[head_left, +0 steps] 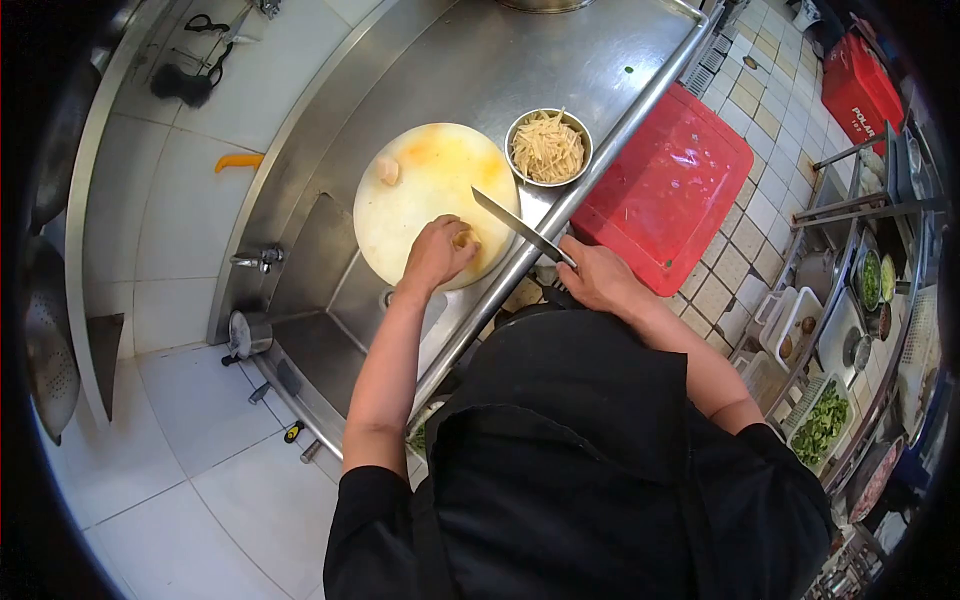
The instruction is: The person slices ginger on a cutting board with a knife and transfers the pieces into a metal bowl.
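Observation:
A round white cutting board [400, 215] with yellow stains lies on the steel counter. On its lower right part my left hand [440, 252] is closed around a small yellowish piece of food [464, 240]. My right hand [597, 275] grips the handle of a knife [515, 222], whose blade slants up and left over the board's right edge, apart from my left hand. A small pale piece of food [388, 171] sits near the board's upper left edge. Beside the board, a round metal bowl [513, 165] holds pale shredded strips [548, 147].
A red plastic lid [670, 190] lies beyond the counter's rounded front rail [620, 135]. A faucet [258, 260] and a metal pot [250, 334] are at the left. Shelving at the right holds trays of greens [820, 424]. A red cooler [860, 90] stands farther back.

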`<action>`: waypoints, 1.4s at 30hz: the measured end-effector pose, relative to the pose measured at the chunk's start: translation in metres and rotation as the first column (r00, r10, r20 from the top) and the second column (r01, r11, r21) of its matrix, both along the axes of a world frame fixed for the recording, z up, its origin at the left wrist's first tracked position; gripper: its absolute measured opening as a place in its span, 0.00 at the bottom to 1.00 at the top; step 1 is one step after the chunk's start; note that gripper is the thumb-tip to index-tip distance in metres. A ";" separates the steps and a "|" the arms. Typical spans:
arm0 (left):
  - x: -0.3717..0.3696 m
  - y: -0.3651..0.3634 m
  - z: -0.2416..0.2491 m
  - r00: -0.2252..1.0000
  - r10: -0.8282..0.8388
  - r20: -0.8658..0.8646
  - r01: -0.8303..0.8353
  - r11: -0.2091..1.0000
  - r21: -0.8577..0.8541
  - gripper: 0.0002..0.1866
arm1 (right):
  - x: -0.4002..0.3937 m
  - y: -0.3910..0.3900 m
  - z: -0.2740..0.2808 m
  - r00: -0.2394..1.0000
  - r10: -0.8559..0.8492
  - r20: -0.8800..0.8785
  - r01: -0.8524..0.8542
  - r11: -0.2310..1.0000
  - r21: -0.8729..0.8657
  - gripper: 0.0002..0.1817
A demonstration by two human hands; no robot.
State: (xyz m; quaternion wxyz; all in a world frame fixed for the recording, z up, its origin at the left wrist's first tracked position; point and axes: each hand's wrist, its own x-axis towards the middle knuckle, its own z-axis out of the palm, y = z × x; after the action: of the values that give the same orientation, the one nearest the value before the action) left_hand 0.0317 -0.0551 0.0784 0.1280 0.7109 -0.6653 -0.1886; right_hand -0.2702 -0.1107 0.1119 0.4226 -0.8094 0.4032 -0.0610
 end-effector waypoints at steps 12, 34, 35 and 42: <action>-0.021 0.021 -0.032 0.949 0.279 -0.148 -0.296 0.949 -0.106 0.27 | 0.010 -0.003 -0.001 1.000 -0.009 -0.028 0.008 1.000 -0.024 0.18; -0.014 0.054 -0.044 0.828 0.420 -0.370 -0.497 0.856 -0.140 0.15 | 0.014 0.002 0.000 1.000 0.006 -0.011 -0.005 0.999 0.036 0.14; -0.013 0.056 -0.050 0.849 0.374 -0.372 -0.462 0.868 -0.182 0.13 | 0.016 0.002 0.000 1.000 0.017 0.011 -0.017 1.000 0.020 0.12; -0.023 0.051 -0.035 0.839 0.425 -0.340 -0.496 0.854 -0.157 0.12 | 0.046 0.011 0.014 0.973 0.225 -0.046 -0.229 0.970 -0.088 0.13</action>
State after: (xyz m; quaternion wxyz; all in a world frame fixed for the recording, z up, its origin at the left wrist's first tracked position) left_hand 0.0083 -0.0039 0.0434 0.3515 0.7940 -0.4646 -0.1738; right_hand -0.2243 -0.0998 0.1258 0.3813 -0.8699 0.3123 -0.0163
